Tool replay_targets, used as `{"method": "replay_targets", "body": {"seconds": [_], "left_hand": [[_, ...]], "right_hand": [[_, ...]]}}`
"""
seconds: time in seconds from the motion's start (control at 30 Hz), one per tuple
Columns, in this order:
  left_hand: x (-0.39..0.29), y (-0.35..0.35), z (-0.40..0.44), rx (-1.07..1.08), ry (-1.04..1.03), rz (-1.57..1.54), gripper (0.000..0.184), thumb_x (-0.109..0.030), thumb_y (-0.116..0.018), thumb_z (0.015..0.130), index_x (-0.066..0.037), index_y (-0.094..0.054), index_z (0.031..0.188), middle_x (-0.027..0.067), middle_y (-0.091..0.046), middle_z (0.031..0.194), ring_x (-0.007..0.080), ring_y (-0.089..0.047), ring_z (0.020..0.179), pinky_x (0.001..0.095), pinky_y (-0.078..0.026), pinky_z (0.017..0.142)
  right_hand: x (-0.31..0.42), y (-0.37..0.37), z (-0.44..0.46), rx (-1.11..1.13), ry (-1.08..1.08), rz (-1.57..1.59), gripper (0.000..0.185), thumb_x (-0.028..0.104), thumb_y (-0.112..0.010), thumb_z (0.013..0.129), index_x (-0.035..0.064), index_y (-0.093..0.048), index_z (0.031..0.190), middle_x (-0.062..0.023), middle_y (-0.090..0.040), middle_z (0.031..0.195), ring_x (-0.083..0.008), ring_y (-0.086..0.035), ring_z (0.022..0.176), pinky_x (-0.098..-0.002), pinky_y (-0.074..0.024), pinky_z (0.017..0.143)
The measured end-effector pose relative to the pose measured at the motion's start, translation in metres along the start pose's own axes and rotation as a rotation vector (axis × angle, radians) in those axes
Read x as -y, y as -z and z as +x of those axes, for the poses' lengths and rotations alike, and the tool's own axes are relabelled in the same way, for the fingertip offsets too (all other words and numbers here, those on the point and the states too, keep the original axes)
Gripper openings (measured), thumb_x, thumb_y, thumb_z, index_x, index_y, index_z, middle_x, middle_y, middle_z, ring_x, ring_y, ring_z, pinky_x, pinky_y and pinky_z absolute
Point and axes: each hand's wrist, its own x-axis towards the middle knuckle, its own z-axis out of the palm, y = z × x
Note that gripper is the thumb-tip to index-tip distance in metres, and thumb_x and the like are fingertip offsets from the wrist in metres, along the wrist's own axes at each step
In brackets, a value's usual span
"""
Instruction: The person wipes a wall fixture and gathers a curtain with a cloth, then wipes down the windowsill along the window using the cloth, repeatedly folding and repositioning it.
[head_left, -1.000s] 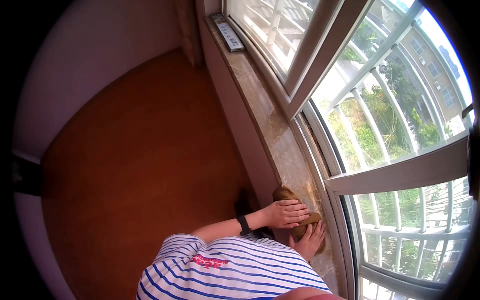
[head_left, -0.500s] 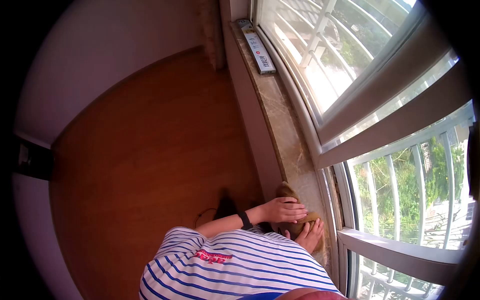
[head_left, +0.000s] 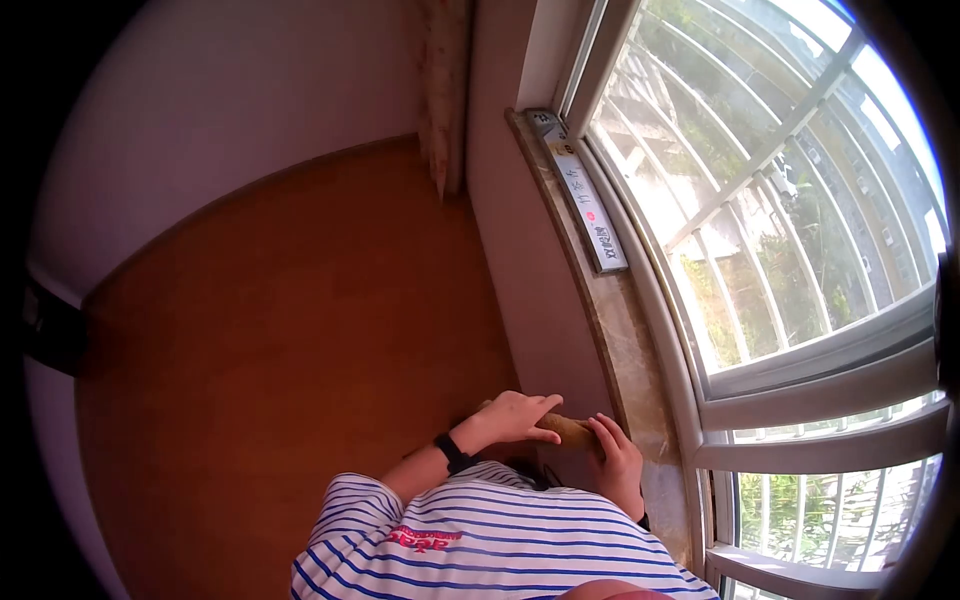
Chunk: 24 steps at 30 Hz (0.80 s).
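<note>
A brown cloth [head_left: 572, 432], folded or bunched up, is stretched between my two hands just in front of my striped shirt, beside the windowsill edge. My left hand [head_left: 512, 416], with a black band on its wrist, holds the cloth's left end, thumb and fingers pointing right. At the other end, my right hand [head_left: 617, 462] has its fingers curled over the cloth. Part of the cloth is hidden behind the hands.
The stone windowsill [head_left: 640, 385] runs along the window on the right. A long white box [head_left: 585, 205] with printed characters lies on it farther off. A curtain [head_left: 442, 100] hangs in the far corner. Brown wooden floor [head_left: 300, 320] spreads out on the left.
My hands and the cloth have come off the windowsill and moved left, toward my body. The hands are farther apart, with the cloth between them. My view has shifted, showing more window.
</note>
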Motion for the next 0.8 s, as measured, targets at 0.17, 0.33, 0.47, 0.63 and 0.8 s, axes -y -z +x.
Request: {"method": "replay_targets", "body": {"seconds": [0.17, 0.33, 0.47, 0.63, 0.8], "left_hand": [[0.054, 0.014, 0.009, 0.02, -0.11, -0.104, 0.079, -0.051, -0.078, 0.077, -0.01, -0.043, 0.136, 0.0168, -0.064, 0.117, 0.0353, -0.068, 0.092, 0.042, -0.057, 0.079], [0.087, 0.064, 0.065, -0.443, -0.344, 0.02, 0.057, -0.017, -0.076, 0.076, -0.013, -0.055, 0.129, 0.008, -0.061, 0.113, 0.0289, -0.061, 0.102, 0.0409, -0.051, 0.093], [0.117, 0.102, 0.12, -0.583, -0.353, 0.224, 0.04, -0.009, -0.067, 0.079, -0.013, -0.066, 0.119, 0.004, -0.062, 0.111, 0.0257, -0.058, 0.105, 0.0408, -0.049, 0.096], [0.157, 0.142, 0.177, -0.497, -0.456, 0.351, 0.035, -0.012, -0.061, 0.084, -0.014, -0.069, 0.118, 0.002, -0.064, 0.112, 0.024, -0.059, 0.104, 0.0408, -0.048, 0.097], [0.189, 0.196, 0.233, -0.492, -0.511, 0.388, 0.036, -0.013, -0.059, 0.087, -0.016, -0.069, 0.121, 0.004, -0.064, 0.124, 0.026, -0.058, 0.114, 0.0415, -0.047, 0.102]], "right_hand": [[-0.004, -0.007, 0.057, 0.015, -0.016, -0.113, 0.058, 0.008, -0.08, 0.067, 0.0129, -0.067, 0.123, -0.0061, -0.068, 0.116, -0.0276, -0.069, 0.095, -0.0379, -0.0544, 0.081], [-0.009, -0.006, 0.119, -0.107, 0.032, -0.292, 0.05, 0.01, -0.074, 0.076, 0.0136, -0.067, 0.125, -0.0037, -0.067, 0.121, -0.0236, -0.063, 0.108, -0.0404, -0.0485, 0.091], [-0.042, -0.05, 0.152, -0.254, -0.055, -0.467, 0.041, 0.012, -0.059, 0.089, 0.015, -0.066, 0.13, -0.0056, -0.064, 0.131, -0.0244, -0.06, 0.116, -0.0407, -0.044, 0.098], [-0.063, -0.09, 0.201, -0.282, -0.127, -0.421, 0.043, 0.009, -0.057, 0.088, 0.0148, -0.065, 0.13, -0.007, -0.064, 0.131, -0.0248, -0.06, 0.118, -0.042, -0.0428, 0.099], [-0.068, -0.091, 0.271, -0.3, -0.141, -0.314, 0.043, 0.006, -0.058, 0.084, 0.0101, -0.067, 0.126, -0.0089, -0.066, 0.128, -0.0267, -0.06, 0.117, -0.0409, -0.0428, 0.1]]}}
